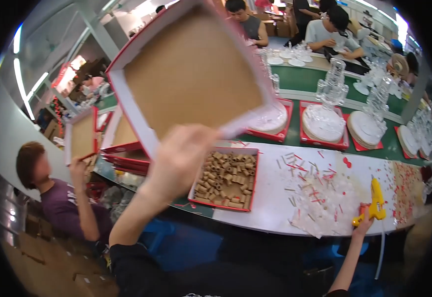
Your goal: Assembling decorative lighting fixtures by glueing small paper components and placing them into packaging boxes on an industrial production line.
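Observation:
My left hand [184,153] is closed on the near edge of a shallow cardboard box [193,74] with a brown inside and red and white walls. The box is raised and tilted, its inside turned toward me, and it looks slightly blurred. Below it on the table sits another red-edged box [255,185] with many short brown cardboard tubes [228,173]. At the table's front right, my right hand [363,225] grips a yellow hot glue gun [376,198]. A pale cord or stick [380,252] hangs down from the gun.
Red and clear scraps [320,183] litter the white tabletop [270,213]. Behind, clear plastic towers [332,84] stand near white discs [324,123] on red trays. Stacked boxes [127,158] are at left, beside a co-worker in purple [70,210] lifting a box. Other people sit across the table.

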Demonstrator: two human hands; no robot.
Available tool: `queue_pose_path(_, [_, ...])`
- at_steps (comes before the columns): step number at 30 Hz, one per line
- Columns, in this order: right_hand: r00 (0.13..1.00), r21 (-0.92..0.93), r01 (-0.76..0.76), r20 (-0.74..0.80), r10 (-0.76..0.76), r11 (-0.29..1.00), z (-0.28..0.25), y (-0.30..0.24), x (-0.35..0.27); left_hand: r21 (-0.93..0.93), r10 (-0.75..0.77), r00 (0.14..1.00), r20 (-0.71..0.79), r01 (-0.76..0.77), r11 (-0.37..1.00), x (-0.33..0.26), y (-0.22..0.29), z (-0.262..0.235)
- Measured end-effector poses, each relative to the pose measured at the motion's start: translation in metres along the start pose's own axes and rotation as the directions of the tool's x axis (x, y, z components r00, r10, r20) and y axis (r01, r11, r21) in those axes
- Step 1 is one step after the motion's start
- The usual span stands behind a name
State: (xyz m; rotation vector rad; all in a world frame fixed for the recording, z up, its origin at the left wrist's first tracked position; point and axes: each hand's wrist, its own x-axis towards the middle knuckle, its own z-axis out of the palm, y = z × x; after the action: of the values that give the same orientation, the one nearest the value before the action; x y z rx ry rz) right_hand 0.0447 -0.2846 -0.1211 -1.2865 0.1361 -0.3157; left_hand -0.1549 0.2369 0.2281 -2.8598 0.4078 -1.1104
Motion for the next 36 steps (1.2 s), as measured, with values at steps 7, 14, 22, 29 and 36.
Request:
queue_pose_path(7, [0.946,0.255,-0.22,0.293,0.142,0.942,0.023,-0.065,-0.029,-0.705,0.359,0.904,0.232,-0.098,0.702,-0.036,0.139,0.167])
queue_pose_path(14, [0.779,-0.251,-0.042,0.598,0.189,0.967,0.114,-0.148,-0.083,-0.867,0.286,0.885,0.366,0.213,0.45,-0.086,0.192,0.225])
queue_pose_path(22, [0.551,-0.605,-0.159,0.601,0.579,0.78,0.22,-0.104,-0.091,-0.758,-0.311,0.917,0.252,0.386,0.525,-0.121,0.153,0.206])
queue_pose_path(29, [0.577,-0.727,-0.083,0.523,0.628,0.682,0.231,-0.085,-0.093,-0.789,-0.364,0.893,0.264,0.417,0.451,-0.143,0.161,0.216])
queue_pose_path(36, [0.578,-0.747,-0.059,0.515,0.633,0.662,0.235,-0.091,-0.096,-0.808,-0.351,0.89,0.292,0.425,0.407,-0.146,0.156,0.22])
